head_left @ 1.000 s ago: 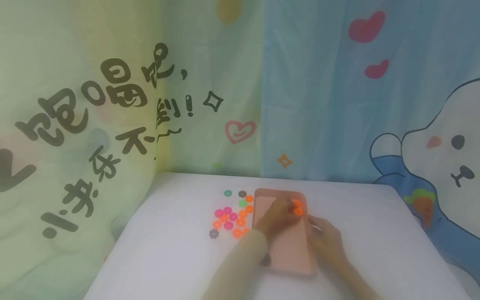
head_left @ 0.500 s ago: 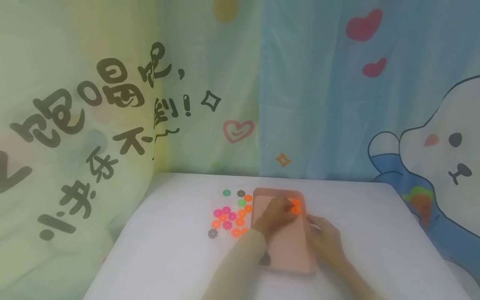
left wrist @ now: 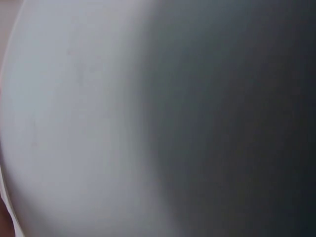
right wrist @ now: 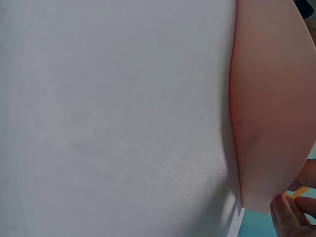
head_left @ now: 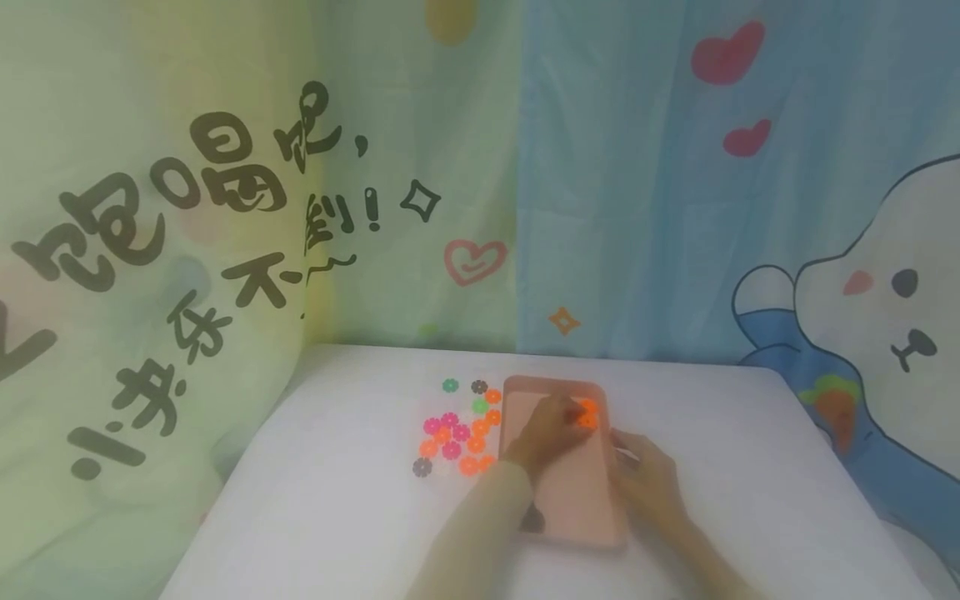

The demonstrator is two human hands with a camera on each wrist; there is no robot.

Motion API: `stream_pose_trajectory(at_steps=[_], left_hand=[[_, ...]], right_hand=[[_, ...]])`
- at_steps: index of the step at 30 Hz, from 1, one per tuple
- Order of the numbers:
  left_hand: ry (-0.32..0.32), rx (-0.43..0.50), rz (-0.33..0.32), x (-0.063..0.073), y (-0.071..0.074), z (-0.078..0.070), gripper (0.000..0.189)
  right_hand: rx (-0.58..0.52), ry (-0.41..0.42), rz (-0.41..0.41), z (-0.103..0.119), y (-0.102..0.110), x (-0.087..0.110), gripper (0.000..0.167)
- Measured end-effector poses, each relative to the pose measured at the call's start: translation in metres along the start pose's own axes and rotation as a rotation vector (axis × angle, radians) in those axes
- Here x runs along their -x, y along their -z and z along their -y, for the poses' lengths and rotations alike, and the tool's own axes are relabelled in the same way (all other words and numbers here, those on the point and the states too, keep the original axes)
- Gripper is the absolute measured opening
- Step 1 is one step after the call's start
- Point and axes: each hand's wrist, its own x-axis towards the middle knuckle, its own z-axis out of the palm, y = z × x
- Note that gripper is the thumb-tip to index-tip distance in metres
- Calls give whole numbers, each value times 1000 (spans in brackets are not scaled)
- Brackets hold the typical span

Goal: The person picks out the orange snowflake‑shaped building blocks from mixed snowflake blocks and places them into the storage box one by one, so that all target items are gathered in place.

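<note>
A shallow pink tray [head_left: 576, 500] lies on the white table. My left hand [head_left: 551, 429] reaches over it, its fingertips pinching an orange flower-shaped piece [head_left: 588, 414] near the tray's far right corner. More than one orange piece seems to be there, partly covered by the fingers. At the tray's right wall is my right hand [head_left: 648, 475], holding the rim with thumb and fingertips. In the right wrist view, fingers [right wrist: 286, 215] meet the rim of the tray [right wrist: 271, 113], with a bit of orange beside them. The left wrist view shows only blurred pale and dark surfaces.
Left of the tray, several loose flower-shaped pieces are scattered: orange, pink [head_left: 451, 450], light green [head_left: 480, 406], teal [head_left: 450, 386] and dark grey [head_left: 422, 467]. A dark round patch [head_left: 533, 521] shows at the tray's near left corner. Printed curtains [head_left: 600, 208] stand behind the table.
The head view has drifted slightly, so everything sits a little further left. Both hands keep nearly the same places at the tray; the loose pieces lie as before.
</note>
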Motion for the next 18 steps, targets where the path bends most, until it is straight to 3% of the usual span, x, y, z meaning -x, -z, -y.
stream_pose_trajectory(at_steps=[2,8,18], left_hand=[[33,39,-1,6,3,-7,43],[-26,71,-15,13,4,-16,41],[-166,-41,-30,-8,-4,6,29]], right_hand=[[-3,18,-6,-1,0,0,53],[-2,87,-39,-10,-2,-3,49],[-20,63,-29,-4,-1,-1,50]])
